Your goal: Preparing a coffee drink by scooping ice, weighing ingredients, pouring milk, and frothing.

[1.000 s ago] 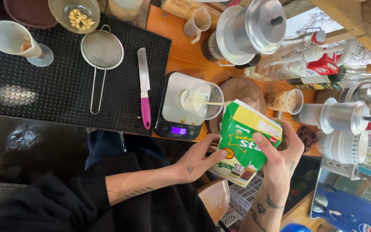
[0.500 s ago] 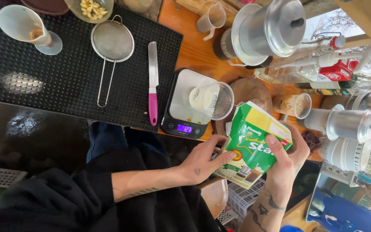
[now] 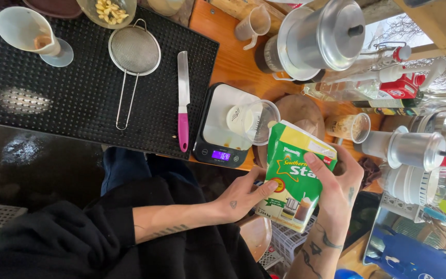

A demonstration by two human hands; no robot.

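A black studded mat fills the ten o'clock part of the head view, lying on the orange wooden counter. At one o'clock stands a large metal pot with a knobbed lid. Just right of centre, at about four o'clock, a green and yellow carton is held upright in both hands, above the person's lap and just beside the scale's lower right corner. The right hand wraps around the carton's right side, its fingers closed over the front face near the top. The left hand presses against the carton's lower left edge, fingers curled onto it, so both hands grip the one carton. At centre a digital kitchen scale with a lit purple display sits at the mat's right edge, and a clear plastic cup holding pale liquid stands on it. On the mat at eleven o'clock lies a round mesh strainer with a wire handle, and to its left a white funnel-shaped pitcher. Between strainer and scale lies a knife with a pink handle, blade pointing toward twelve o'clock. At three o'clock a small clear cup stands near the carton.
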